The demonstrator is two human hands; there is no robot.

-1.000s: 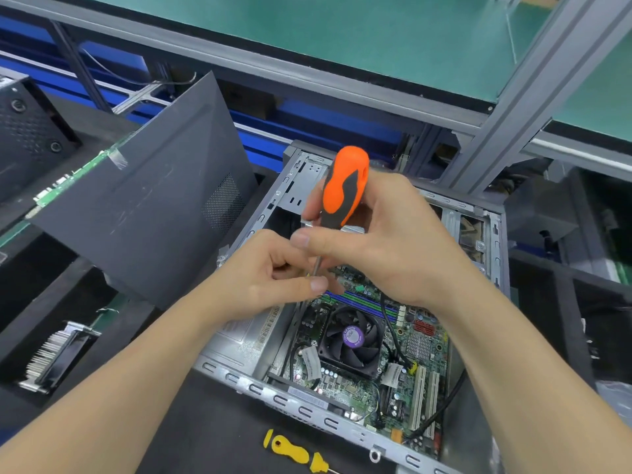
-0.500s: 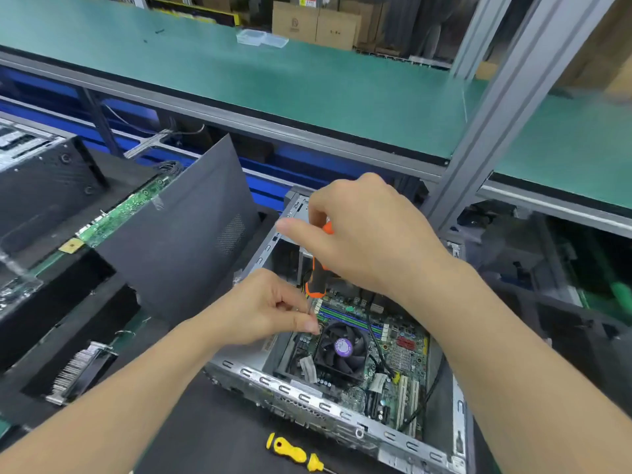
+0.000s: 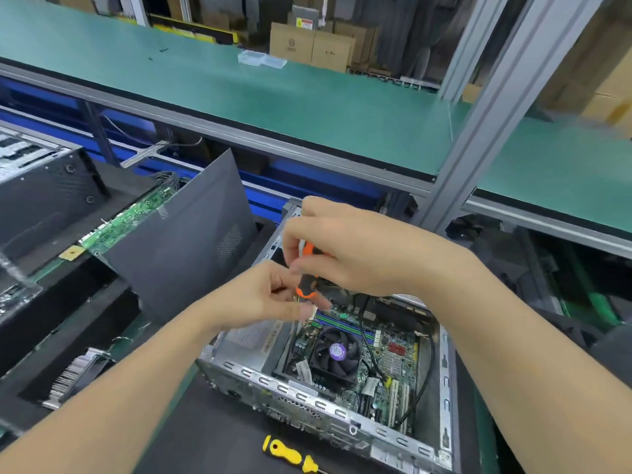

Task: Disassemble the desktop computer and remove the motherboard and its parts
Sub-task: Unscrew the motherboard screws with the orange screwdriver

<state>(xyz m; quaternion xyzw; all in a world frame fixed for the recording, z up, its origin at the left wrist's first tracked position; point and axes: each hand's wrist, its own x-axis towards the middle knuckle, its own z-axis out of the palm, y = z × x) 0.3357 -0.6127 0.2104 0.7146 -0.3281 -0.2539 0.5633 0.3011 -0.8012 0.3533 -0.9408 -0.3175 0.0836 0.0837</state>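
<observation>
An open metal computer case (image 3: 318, 403) lies on the bench with its green motherboard (image 3: 396, 357) and black CPU fan (image 3: 337, 354) exposed. My right hand (image 3: 355, 248) grips the handle of an orange and black screwdriver (image 3: 307, 271), which points down into the case's far left corner. My left hand (image 3: 266, 295) pinches the thin shaft just below the handle. The tip is hidden behind my fingers.
A grey side panel (image 3: 184, 241) leans to the left of the case. A yellow screwdriver (image 3: 290, 456) lies on the black mat in front. A heatsink (image 3: 78, 378) and black trays sit at left; a grey frame post (image 3: 478, 131) rises behind.
My right hand has closed down over the screwdriver handle, hiding most of it. The view has tilted up, so the case sits lower in the frame.
</observation>
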